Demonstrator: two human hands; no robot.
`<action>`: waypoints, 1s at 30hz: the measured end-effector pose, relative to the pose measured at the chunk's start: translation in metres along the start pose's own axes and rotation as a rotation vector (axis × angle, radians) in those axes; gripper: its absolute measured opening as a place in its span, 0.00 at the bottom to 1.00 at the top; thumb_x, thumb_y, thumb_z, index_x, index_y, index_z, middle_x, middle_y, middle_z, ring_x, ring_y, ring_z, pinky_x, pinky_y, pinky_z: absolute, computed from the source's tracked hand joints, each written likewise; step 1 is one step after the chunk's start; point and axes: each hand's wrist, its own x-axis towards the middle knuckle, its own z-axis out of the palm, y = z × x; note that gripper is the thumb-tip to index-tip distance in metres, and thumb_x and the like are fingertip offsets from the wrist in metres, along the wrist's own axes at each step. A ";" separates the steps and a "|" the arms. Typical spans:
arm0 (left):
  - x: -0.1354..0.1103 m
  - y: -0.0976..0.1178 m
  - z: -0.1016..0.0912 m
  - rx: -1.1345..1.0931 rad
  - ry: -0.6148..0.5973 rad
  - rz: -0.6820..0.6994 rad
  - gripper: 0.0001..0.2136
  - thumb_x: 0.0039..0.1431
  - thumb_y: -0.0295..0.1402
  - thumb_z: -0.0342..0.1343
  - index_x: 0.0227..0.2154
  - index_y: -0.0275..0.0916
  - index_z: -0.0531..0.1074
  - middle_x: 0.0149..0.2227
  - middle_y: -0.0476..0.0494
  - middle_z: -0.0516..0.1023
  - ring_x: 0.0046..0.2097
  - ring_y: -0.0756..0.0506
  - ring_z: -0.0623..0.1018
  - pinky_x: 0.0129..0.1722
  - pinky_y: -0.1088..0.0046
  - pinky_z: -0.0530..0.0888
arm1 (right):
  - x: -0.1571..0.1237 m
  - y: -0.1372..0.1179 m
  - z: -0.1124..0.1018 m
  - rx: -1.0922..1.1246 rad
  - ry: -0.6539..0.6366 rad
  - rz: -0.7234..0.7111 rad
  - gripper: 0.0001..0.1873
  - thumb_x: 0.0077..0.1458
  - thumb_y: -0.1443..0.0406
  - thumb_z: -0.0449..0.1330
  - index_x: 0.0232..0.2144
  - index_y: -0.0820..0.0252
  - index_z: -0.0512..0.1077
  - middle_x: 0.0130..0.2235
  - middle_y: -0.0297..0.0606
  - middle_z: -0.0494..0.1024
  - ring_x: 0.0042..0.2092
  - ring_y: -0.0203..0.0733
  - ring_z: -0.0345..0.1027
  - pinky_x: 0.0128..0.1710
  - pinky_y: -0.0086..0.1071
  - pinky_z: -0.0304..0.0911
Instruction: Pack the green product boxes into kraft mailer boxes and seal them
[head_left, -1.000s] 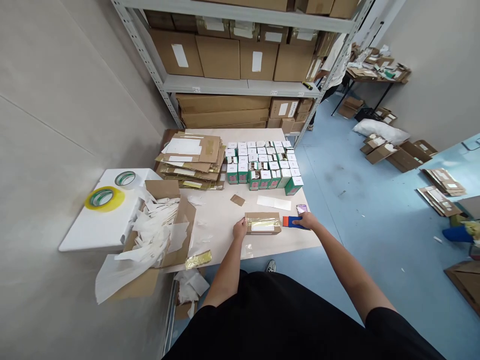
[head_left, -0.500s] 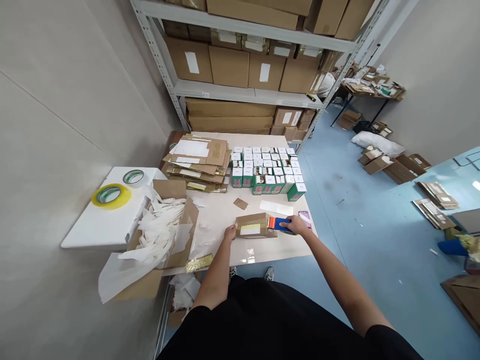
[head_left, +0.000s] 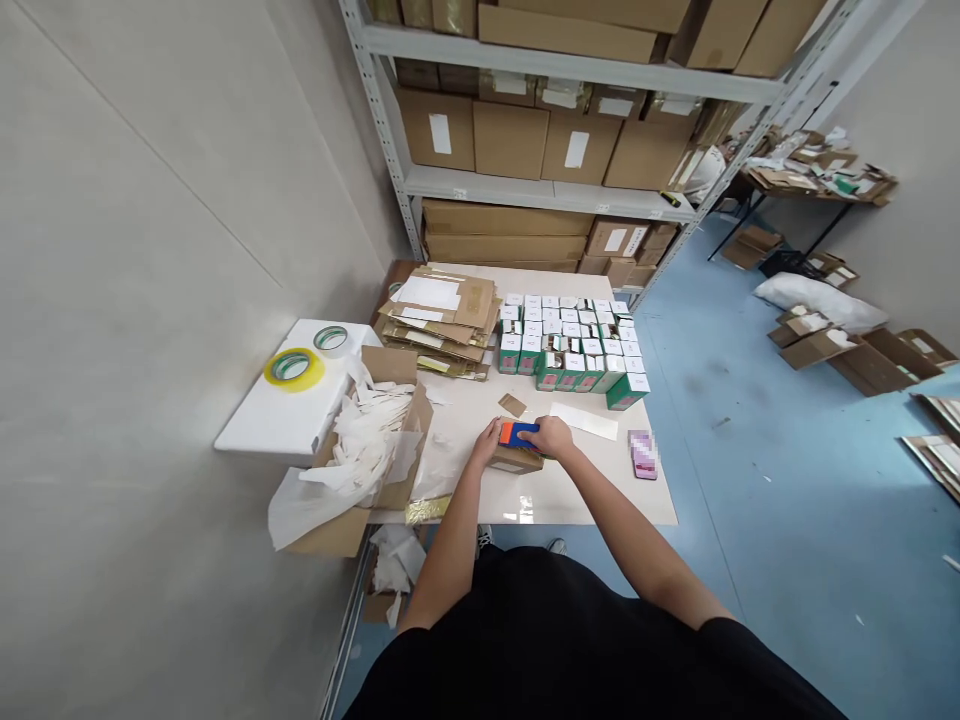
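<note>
A small cardboard box [head_left: 516, 464] rests on the pale table in front of me. My left hand [head_left: 487, 442] is closed around its left end, close to the dispenser. My right hand [head_left: 553, 438] grips a blue tape dispenser [head_left: 523, 436] with an orange front, which lies over the top of the box. The dispenser and both hands hide much of the box's top. Just beyond the box are a small brown cardboard piece [head_left: 512, 405] and a white paper strip [head_left: 585, 420].
Rows of green-and-white small boxes [head_left: 574, 345] stand at the back, beside stacked flattened cardboard [head_left: 442, 315]. On the left, an open carton [head_left: 405, 480] holds white paper. Tape rolls [head_left: 293, 369] lie on a white foam box [head_left: 255, 410]. A phone [head_left: 643, 455] lies near the right edge.
My right hand has moved the tape dispenser left along the box top, toward my left hand. My left hand has come up beside the dispenser. The camera view has shifted left.
</note>
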 end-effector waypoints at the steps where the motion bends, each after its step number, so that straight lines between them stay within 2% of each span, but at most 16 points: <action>1: -0.002 -0.001 -0.002 -0.034 -0.004 -0.008 0.25 0.75 0.47 0.43 0.66 0.40 0.69 0.69 0.42 0.66 0.70 0.42 0.67 0.66 0.67 0.66 | 0.002 -0.007 0.000 -0.006 -0.003 0.002 0.28 0.60 0.41 0.60 0.42 0.58 0.81 0.45 0.48 0.84 0.47 0.51 0.78 0.39 0.32 0.66; 3: -0.003 -0.005 -0.006 -0.085 -0.008 -0.021 0.26 0.75 0.46 0.41 0.68 0.39 0.66 0.70 0.41 0.63 0.70 0.43 0.66 0.66 0.67 0.66 | 0.007 -0.017 0.000 -0.008 -0.009 0.008 0.28 0.59 0.41 0.61 0.43 0.59 0.80 0.46 0.49 0.84 0.48 0.51 0.78 0.40 0.32 0.67; 6: -0.001 -0.011 -0.007 -0.061 0.022 -0.037 0.27 0.75 0.49 0.40 0.67 0.40 0.67 0.69 0.41 0.66 0.68 0.44 0.69 0.65 0.68 0.68 | 0.012 -0.021 -0.001 0.004 -0.022 0.003 0.28 0.58 0.42 0.63 0.43 0.59 0.80 0.47 0.49 0.84 0.49 0.52 0.78 0.40 0.32 0.67; 11: 0.000 -0.018 0.017 0.031 0.126 -0.042 0.29 0.75 0.51 0.40 0.64 0.38 0.71 0.63 0.40 0.75 0.64 0.42 0.75 0.63 0.67 0.70 | 0.017 -0.005 -0.005 0.009 -0.049 -0.007 0.27 0.55 0.43 0.65 0.42 0.58 0.80 0.47 0.47 0.84 0.49 0.51 0.78 0.39 0.31 0.66; 14: -0.002 -0.016 0.037 0.073 0.135 -0.040 0.27 0.75 0.49 0.40 0.64 0.39 0.71 0.62 0.41 0.76 0.65 0.43 0.74 0.63 0.67 0.69 | 0.015 0.019 -0.013 -0.001 -0.060 0.004 0.27 0.55 0.42 0.66 0.42 0.58 0.80 0.47 0.46 0.83 0.48 0.50 0.78 0.37 0.31 0.66; 17: -0.004 -0.009 0.050 0.157 0.180 -0.066 0.27 0.75 0.48 0.39 0.64 0.41 0.71 0.62 0.42 0.76 0.64 0.43 0.74 0.62 0.69 0.69 | 0.009 0.054 -0.026 -0.031 -0.053 0.037 0.26 0.54 0.43 0.67 0.41 0.58 0.81 0.46 0.47 0.83 0.47 0.50 0.78 0.36 0.30 0.64; 21: -0.005 -0.002 0.052 0.215 0.182 -0.085 0.26 0.75 0.47 0.38 0.64 0.43 0.71 0.60 0.42 0.78 0.62 0.42 0.76 0.60 0.69 0.71 | 0.002 0.092 -0.036 -0.018 -0.061 0.077 0.26 0.54 0.43 0.67 0.39 0.58 0.81 0.43 0.46 0.84 0.45 0.49 0.78 0.33 0.30 0.61; 26: -0.008 0.004 0.049 0.330 0.202 -0.156 0.27 0.75 0.50 0.37 0.64 0.46 0.71 0.58 0.41 0.80 0.60 0.39 0.78 0.58 0.66 0.72 | -0.002 0.115 -0.031 0.024 -0.071 0.023 0.23 0.55 0.45 0.67 0.40 0.58 0.81 0.44 0.43 0.84 0.44 0.47 0.77 0.33 0.29 0.59; 30: -0.012 0.011 0.050 0.379 0.211 -0.167 0.28 0.75 0.50 0.36 0.63 0.45 0.72 0.59 0.39 0.79 0.61 0.37 0.77 0.58 0.64 0.71 | -0.008 0.159 -0.033 0.058 -0.065 0.059 0.24 0.53 0.44 0.68 0.36 0.58 0.81 0.39 0.42 0.84 0.41 0.46 0.77 0.32 0.29 0.58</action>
